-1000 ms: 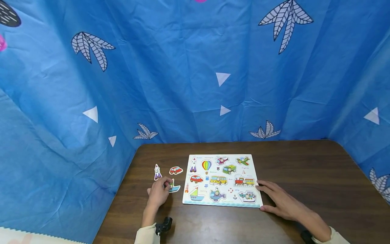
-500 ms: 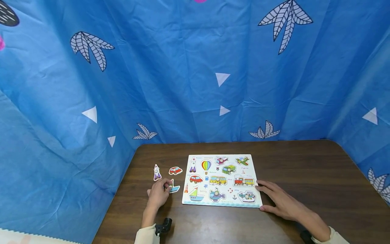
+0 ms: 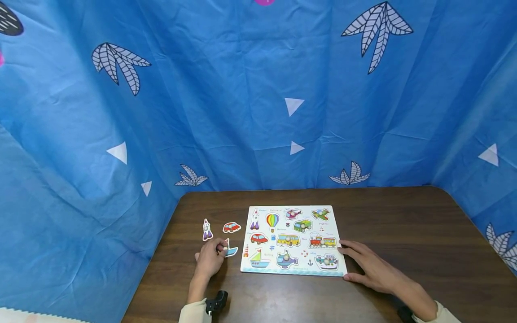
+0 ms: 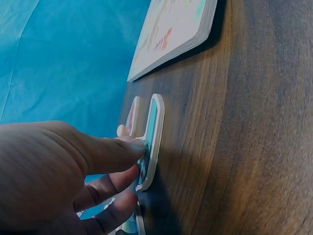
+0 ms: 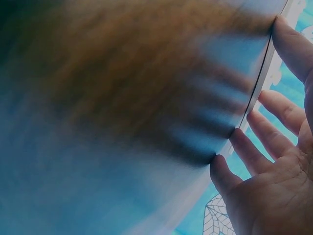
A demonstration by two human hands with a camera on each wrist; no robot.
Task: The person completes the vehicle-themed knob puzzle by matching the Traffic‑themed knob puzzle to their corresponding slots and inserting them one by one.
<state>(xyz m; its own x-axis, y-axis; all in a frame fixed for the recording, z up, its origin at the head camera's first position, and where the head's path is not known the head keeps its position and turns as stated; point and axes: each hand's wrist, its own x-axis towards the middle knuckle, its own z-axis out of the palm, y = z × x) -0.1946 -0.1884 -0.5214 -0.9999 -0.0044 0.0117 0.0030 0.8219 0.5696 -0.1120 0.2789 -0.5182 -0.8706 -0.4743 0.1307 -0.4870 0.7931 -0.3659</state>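
Note:
My left hand point(image 3: 210, 259) pinches a sailboat puzzle piece point(image 3: 231, 251) at the left of the table. In the left wrist view, thumb and finger meet at the middle of this sailboat, whose blue hull point(image 4: 152, 127) stands tilted on edge there. Just beyond lie a rocket piece point(image 3: 207, 230) and a red car piece point(image 3: 232, 227), each with a small knob. Flat on the table is a white puzzle board point(image 3: 294, 271) with vehicle pictures. My right hand point(image 3: 373, 268) touches the board's right edge with nearly straight fingers, the thumb by its near corner.
Several knobbed pieces sit in the board, among them a yellow bus point(image 3: 288, 240), a train point(image 3: 322, 242) and a ship point(image 3: 326, 262). The brown wooden table point(image 3: 404, 224) backs onto a blue patterned curtain point(image 3: 250, 89).

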